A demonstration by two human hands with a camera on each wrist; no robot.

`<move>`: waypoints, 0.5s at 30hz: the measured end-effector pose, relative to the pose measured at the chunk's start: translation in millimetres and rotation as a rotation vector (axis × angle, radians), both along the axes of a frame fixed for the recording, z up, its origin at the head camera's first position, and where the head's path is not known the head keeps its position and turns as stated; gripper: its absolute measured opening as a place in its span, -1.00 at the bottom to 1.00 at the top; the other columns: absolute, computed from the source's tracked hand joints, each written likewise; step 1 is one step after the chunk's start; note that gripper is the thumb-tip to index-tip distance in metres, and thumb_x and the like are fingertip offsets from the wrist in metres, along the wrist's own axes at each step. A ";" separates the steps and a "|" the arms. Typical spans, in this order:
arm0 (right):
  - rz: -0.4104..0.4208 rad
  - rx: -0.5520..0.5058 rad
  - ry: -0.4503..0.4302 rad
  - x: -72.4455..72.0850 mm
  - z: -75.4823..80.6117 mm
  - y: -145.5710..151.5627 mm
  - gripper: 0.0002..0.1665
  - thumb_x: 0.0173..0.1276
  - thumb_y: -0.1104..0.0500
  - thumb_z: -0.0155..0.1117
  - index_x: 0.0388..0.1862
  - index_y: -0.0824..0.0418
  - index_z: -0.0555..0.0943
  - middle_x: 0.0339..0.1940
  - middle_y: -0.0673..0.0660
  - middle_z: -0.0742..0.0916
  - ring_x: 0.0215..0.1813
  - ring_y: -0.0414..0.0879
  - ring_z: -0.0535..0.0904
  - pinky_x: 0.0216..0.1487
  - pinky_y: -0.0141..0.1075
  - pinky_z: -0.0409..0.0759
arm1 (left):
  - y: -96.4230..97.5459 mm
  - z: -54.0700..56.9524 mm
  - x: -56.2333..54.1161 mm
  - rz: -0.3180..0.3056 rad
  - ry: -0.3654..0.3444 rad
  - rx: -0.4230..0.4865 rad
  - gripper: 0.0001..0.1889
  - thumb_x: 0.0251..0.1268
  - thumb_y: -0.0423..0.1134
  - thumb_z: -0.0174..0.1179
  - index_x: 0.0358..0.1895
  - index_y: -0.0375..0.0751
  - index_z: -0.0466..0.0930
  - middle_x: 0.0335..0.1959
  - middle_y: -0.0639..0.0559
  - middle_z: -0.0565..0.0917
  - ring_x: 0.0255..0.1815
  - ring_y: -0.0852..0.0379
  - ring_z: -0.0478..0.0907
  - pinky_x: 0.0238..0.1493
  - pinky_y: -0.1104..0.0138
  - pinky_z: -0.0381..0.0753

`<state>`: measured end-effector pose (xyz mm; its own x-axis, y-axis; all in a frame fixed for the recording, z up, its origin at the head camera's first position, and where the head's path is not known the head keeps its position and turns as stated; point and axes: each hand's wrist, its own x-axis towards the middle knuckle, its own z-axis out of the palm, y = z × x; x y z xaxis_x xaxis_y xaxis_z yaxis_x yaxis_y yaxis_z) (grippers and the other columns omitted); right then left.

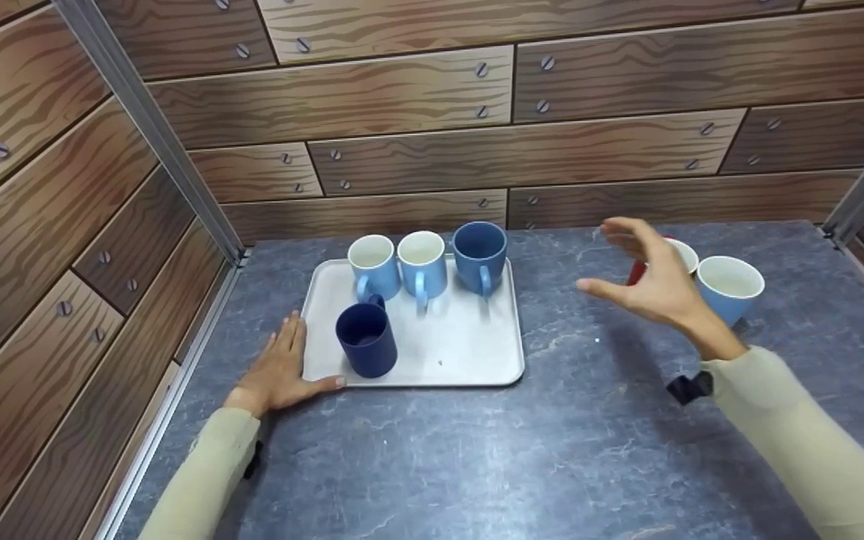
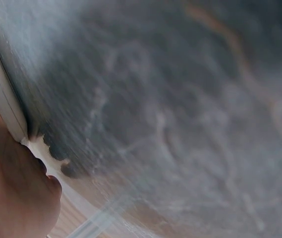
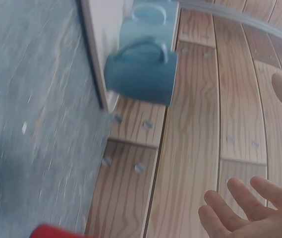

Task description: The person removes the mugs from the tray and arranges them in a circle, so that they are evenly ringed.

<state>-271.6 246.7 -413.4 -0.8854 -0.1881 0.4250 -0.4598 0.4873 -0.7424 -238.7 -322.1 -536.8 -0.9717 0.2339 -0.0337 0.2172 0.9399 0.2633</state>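
Note:
My left hand (image 1: 280,371) rests at the front left corner of a white tray (image 1: 462,352), fingers along its left side and thumb on the front rim. On the tray, a navy mug (image 1: 373,351) stands nearest that hand. Behind it are two light-blue mugs (image 1: 381,281) and a darker blue mug (image 1: 473,274), all upright. My right hand (image 1: 664,285) is raised with fingers and thumb spread, holding nothing. It partly hides a red mug (image 1: 636,273) with a white inside. Just right of that hand stands another light-blue mug (image 1: 724,304).
A grey marbled tabletop (image 1: 432,465) lies under everything. Wood-patterned panels (image 1: 417,165) close off the back and both sides, with metal posts (image 1: 154,135) at the corners. In the right wrist view, a red edge (image 3: 56,232) shows at the bottom.

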 end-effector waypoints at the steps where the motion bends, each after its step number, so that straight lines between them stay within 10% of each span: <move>1: 0.014 -0.007 0.003 -0.7 -0.1 -5.0 0.02 0.07 0.21 0.78 0.48 0.32 0.46 0.38 0.30 0.66 0.45 0.26 0.54 0.52 -0.15 0.49 | 0.3 0.5 0.0 0.002 -0.001 -0.003 0.47 0.13 0.63 0.26 0.70 -0.54 -0.16 0.75 -0.48 -0.16 0.76 -0.44 -0.16 0.74 -0.23 -0.06; 7: 0.069 -0.021 0.010 -3.9 0.9 -33.9 0.03 0.05 0.20 0.79 0.48 0.30 0.48 0.39 0.29 0.66 0.43 0.21 0.57 0.41 -0.35 0.48 | 0.0 3.3 -0.6 0.006 0.000 -0.009 0.47 0.14 0.63 0.25 0.70 -0.53 -0.17 0.75 -0.47 -0.15 0.77 -0.42 -0.15 0.75 -0.21 -0.05; 15: 0.158 -0.051 -0.035 -5.7 -5.8 -72.1 0.05 0.04 0.16 0.80 0.48 0.31 0.46 0.38 0.28 0.66 0.43 0.23 0.57 0.51 0.11 0.50 | 0.1 3.6 0.3 0.005 -0.008 -0.027 0.46 0.15 0.62 0.25 0.69 -0.55 -0.17 0.74 -0.48 -0.14 0.77 -0.41 -0.17 0.75 -0.21 -0.06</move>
<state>-277.4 174.6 -419.3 -0.8607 -0.3055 0.4073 -0.5017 0.3721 -0.7809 -238.4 -322.0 -533.2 -0.9724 0.2283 -0.0480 0.2107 0.9479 0.2391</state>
